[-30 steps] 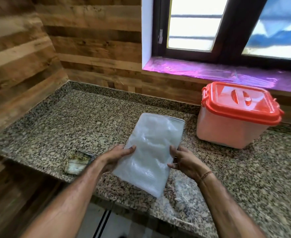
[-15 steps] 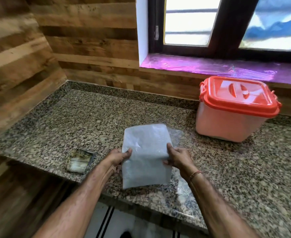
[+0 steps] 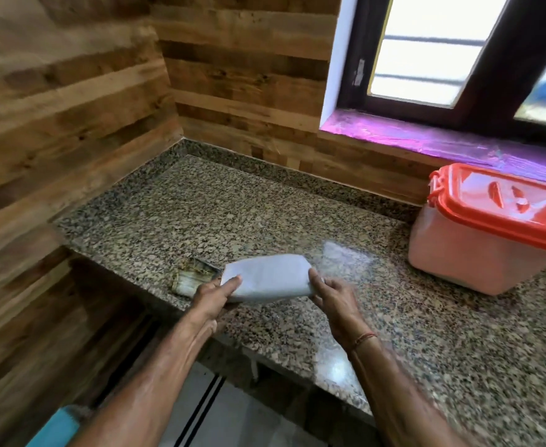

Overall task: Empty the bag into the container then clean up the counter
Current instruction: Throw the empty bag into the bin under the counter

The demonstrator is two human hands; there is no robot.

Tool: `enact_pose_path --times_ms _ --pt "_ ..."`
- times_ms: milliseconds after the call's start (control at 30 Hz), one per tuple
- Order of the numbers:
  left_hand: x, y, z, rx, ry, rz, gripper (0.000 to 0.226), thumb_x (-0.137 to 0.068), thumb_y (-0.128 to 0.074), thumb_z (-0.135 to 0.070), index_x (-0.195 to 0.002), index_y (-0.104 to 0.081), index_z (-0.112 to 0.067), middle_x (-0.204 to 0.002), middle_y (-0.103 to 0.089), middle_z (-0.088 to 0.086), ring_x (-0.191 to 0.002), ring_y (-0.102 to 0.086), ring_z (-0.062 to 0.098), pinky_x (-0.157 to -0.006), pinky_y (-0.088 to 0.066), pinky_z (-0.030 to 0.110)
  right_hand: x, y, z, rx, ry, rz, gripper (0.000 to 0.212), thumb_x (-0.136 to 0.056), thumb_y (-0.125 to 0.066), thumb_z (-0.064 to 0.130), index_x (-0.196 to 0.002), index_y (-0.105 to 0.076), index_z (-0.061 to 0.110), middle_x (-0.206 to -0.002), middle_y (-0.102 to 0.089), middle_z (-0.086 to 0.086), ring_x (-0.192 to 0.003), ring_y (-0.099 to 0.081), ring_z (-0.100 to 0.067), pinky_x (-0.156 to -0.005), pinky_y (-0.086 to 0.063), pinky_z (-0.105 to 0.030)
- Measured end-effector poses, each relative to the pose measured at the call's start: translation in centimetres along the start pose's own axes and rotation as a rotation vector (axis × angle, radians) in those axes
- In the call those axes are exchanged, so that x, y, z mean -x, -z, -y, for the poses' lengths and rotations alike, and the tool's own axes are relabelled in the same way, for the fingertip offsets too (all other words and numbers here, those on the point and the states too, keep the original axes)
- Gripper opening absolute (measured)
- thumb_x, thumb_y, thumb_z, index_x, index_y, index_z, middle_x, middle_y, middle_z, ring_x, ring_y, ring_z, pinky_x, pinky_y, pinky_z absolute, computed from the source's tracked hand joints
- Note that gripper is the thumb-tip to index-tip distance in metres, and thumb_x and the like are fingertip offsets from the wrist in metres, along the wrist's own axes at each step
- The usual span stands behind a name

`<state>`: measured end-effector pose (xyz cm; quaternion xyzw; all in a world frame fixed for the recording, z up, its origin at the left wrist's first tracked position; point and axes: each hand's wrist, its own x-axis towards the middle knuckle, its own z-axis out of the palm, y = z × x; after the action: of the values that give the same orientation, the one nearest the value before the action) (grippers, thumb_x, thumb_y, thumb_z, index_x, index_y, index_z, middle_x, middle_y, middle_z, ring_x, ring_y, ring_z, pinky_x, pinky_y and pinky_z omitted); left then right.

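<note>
Both hands pinch a folded, whitish plastic bag by its short ends, the left hand closing its grip on the left edge with fingers on top, the right hand closing its grip on the right edge. Held just above the front part of the speckled granite bench, the bag lies roughly flat with its long axis running left to right. No print or label shows on its blurred surface. Just beyond the left hand, a small bundle rests on the bench. Well to the right stands a pale plastic container with its orange-red lid closed; no lettering on it can be read.
</note>
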<state>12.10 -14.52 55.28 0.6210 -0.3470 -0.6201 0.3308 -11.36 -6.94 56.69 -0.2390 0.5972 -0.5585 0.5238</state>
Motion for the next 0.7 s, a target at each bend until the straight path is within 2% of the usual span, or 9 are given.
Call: enact_pose_path --times_ms 100,200,267,367,400,467,533,567,700 --pt "1.9 3.8 0.7 0.040 -0.080 -0.047 0.023 -0.086 -0.079 -0.016 -0.101 -0.074 -0.001 -0.087 -0.077 0.016 -0.070 -0.073 0.025 -0.051 -0.056 0.028 1.0 -3.6 -1.2 -0.060 -0.134 0.033 0.027 -0.093 -0.072 0.021 -0.088 -0.061 -0.003 -0.096 -0.070 -0.015 -0.093 -0.069 -0.026 -0.095 -0.059 -0.045" --pt "4.2 9.0 1.7 0.108 -0.155 -0.092 0.011 -0.085 -0.076 -0.001 -0.094 -0.071 -0.005 -0.087 -0.076 0.013 -0.074 -0.072 0.023 -0.055 -0.057 0.025 2.7 -8.3 -3.1 -0.011 -0.198 0.054 0.024 -0.089 -0.077 0.013 -0.075 -0.059 0.005 -0.079 -0.069 -0.008 -0.073 -0.071 -0.019 -0.071 -0.061 -0.031" --pt "5.3 13.3 2.9 0.191 -0.156 -0.154 0.029 -0.081 -0.076 0.006 -0.105 -0.062 -0.005 -0.099 -0.073 0.014 -0.082 -0.070 0.026 -0.061 -0.056 0.028 4.4 -12.0 -4.8 0.068 -0.217 0.093 0.029 -0.084 -0.082 0.014 -0.073 -0.055 0.012 -0.071 -0.067 -0.007 -0.061 -0.069 -0.017 -0.057 -0.058 -0.029" --pt "6.6 20.0 5.1 0.377 -0.060 -0.192 0.068 -0.074 -0.080 0.009 -0.128 -0.044 -0.009 -0.114 -0.064 0.015 -0.093 -0.068 0.029 -0.069 -0.058 0.040 6.9 -16.9 -7.5 0.187 -0.213 0.133 0.039 -0.078 -0.086 0.015 -0.068 -0.049 0.018 -0.066 -0.063 -0.009 -0.051 -0.063 -0.018 -0.049 -0.054 -0.030" --pt "7.1 22.4 5.9 0.439 -0.025 -0.182 0.074 -0.069 -0.085 0.006 -0.131 -0.045 -0.005 -0.116 -0.066 0.019 -0.096 -0.069 0.035 -0.072 -0.059 0.045 7.7 -18.6 -8.3 0.222 -0.199 0.156 0.039 -0.077 -0.087 0.013 -0.069 -0.049 0.018 -0.067 -0.062 -0.009 -0.050 -0.061 -0.017 -0.046 -0.053 -0.029" --pt "8.5 26.9 7.5 0.532 0.052 -0.150 0.077 -0.062 -0.090 -0.004 -0.131 -0.057 0.004 -0.119 -0.070 0.025 -0.103 -0.070 0.042 -0.081 -0.060 0.053 9.5 -22.1 -9.5 0.268 -0.176 0.236 0.034 -0.074 -0.089 0.012 -0.079 -0.055 0.014 -0.079 -0.067 -0.013 -0.062 -0.067 -0.023 -0.053 -0.060 -0.036" --pt "10.3 30.8 9.6 0.558 0.074 -0.134 0.071 -0.066 -0.091 -0.013 -0.130 -0.064 -0.001 -0.123 -0.071 0.022 -0.110 -0.070 0.040 -0.092 -0.057 0.057 11.3 -25.6 -10.9 0.350 -0.135 0.340 0.039 -0.073 -0.090 0.015 -0.102 -0.064 0.007 -0.102 -0.075 -0.016 -0.089 -0.074 -0.035 -0.079 -0.064 -0.051" --pt "11.1 32.4 10.7 0.571 0.069 -0.148 0.070 -0.067 -0.092 -0.015 -0.130 -0.064 -0.004 -0.124 -0.072 0.019 -0.111 -0.070 0.039 -0.095 -0.056 0.056 11.9 -27.2 -11.6 0.391 -0.118 0.389 0.043 -0.075 -0.089 0.016 -0.110 -0.066 0.007 -0.107 -0.076 -0.015 -0.096 -0.074 -0.035 -0.086 -0.062 -0.053" --pt "13.6 38.6 14.9 0.592 0.052 -0.361 0.045 -0.078 -0.085 -0.009 -0.120 -0.070 -0.003 -0.107 -0.078 0.015 -0.096 -0.076 0.033 -0.079 -0.063 0.045 14.5 -33.7 -15.8 0.624 -0.082 0.492 0.022 -0.084 -0.082 0.023 -0.101 -0.073 0.011 -0.096 -0.079 -0.010 -0.088 -0.077 -0.028 -0.080 -0.064 -0.049"
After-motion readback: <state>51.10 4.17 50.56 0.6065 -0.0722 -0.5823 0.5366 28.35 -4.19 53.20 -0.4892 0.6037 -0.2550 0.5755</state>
